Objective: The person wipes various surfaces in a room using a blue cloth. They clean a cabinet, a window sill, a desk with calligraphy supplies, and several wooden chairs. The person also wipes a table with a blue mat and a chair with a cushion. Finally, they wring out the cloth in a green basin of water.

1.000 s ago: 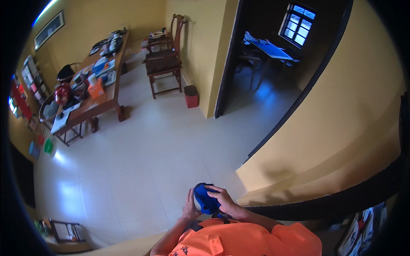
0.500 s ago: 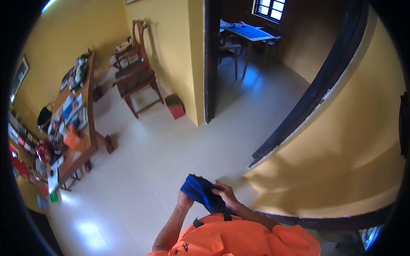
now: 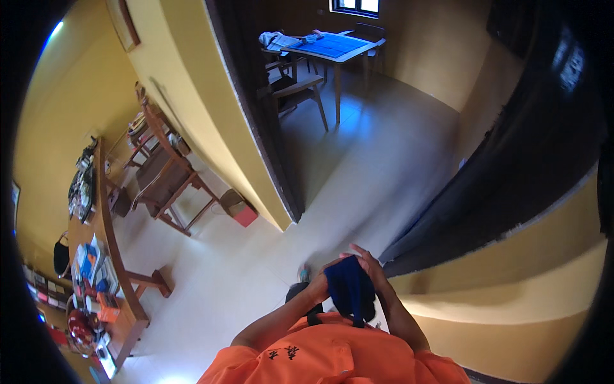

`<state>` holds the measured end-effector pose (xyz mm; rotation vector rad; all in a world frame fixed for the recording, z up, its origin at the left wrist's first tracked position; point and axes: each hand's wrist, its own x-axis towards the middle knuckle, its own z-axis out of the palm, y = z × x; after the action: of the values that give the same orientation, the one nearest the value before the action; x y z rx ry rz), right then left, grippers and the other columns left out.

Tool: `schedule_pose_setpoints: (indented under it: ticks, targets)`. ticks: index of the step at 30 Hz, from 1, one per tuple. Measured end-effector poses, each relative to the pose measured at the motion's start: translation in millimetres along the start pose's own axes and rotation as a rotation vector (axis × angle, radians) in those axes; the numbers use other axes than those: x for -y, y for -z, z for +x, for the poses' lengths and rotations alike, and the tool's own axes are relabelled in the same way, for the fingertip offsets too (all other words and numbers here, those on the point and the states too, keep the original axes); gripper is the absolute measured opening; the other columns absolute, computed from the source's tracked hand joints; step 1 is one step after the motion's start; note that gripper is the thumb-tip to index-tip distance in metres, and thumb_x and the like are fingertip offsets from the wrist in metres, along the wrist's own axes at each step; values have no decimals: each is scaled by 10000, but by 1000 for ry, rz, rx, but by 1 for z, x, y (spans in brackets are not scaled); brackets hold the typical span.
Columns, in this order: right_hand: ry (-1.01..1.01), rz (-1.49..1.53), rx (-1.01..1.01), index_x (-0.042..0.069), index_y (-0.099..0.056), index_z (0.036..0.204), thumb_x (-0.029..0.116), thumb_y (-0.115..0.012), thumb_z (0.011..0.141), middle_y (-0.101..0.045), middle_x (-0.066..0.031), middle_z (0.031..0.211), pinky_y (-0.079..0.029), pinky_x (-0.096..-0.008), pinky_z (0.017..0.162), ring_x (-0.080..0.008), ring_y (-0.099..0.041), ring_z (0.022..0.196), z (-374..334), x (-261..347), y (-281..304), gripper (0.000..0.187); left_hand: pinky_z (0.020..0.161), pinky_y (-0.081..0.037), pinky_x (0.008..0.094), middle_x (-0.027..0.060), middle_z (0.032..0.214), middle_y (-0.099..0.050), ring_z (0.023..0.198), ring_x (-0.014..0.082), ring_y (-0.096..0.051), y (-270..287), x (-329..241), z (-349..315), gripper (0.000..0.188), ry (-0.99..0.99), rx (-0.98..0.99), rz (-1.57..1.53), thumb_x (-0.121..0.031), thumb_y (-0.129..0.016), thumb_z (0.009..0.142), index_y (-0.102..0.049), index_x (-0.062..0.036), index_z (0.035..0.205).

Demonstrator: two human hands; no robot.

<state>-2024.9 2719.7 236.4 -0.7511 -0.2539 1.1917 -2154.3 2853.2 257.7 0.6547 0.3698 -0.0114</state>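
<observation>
A piece of dark blue cloth (image 3: 350,288) hangs in front of my orange shirt (image 3: 326,352), bunched at the top with its lower end drooping toward my chest. My left hand (image 3: 320,286) grips its left side, with most of the fingers hidden behind the fabric. At its upper right edge, my right hand (image 3: 369,264) holds it, and some of those fingers stick out above the cloth. Whether the cloth is a garment or something else I cannot tell.
Ahead is a doorway with a dark frame (image 3: 256,109); beyond it stand a blue-topped table (image 3: 329,46) and chairs. On the left are a long cluttered wooden desk (image 3: 115,237), a wooden armchair (image 3: 160,176) and a red bin (image 3: 243,214). A yellow wall (image 3: 511,275) curves along my right.
The view has moved closer to the doorway. Both hands and the cloth have shifted right in the picture, and the cloth now hangs down between them. A foot now shows below.
</observation>
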Motion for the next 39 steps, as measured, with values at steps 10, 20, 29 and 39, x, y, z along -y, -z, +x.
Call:
schedule_pose_setpoints:
  ticks: [10, 20, 29, 39]
  targets:
    - [-119, 272, -107, 85, -280, 1434, 534, -427, 926, -441, -190, 1366, -430, -561, 965, -399, -491, 1199, 172, 69, 6, 693, 901, -487, 351, 82, 1120, -610, 1000, 210, -599, 80, -144, 243, 327, 47, -231, 151, -219, -557, 924, -536, -52, 1205]
    - [-119, 289, -163, 8, -376, 1344, 207, -565, 857, -562, -213, 1181, -544, -406, 803, -330, -618, 995, 364, 194, 119, 559, 737, -514, 299, 48, 1024, -633, 863, 140, -596, 105, -250, 444, 400, 9, -241, 612, -129, -567, 853, -560, -70, 1248]
    - [-69, -219, -237, 26, -440, 1320, 0, -598, 759, -606, -108, 1117, -529, -360, 835, -231, -627, 948, 549, 358, 239, 584, 636, -499, 260, 73, 954, -673, 787, 125, -641, 110, -335, 597, 413, 46, -510, 439, -252, -579, 879, -551, -19, 1219]
    - [-380, -587, -43, 39, -413, 1380, -63, -581, 687, -594, -100, 1185, -457, -332, 935, -204, -587, 1053, 740, 400, 252, 720, 627, -503, 251, 86, 909, -667, 717, 135, -640, 161, -392, 670, 279, -41, -732, 48, -168, -502, 905, -582, -27, 1132]
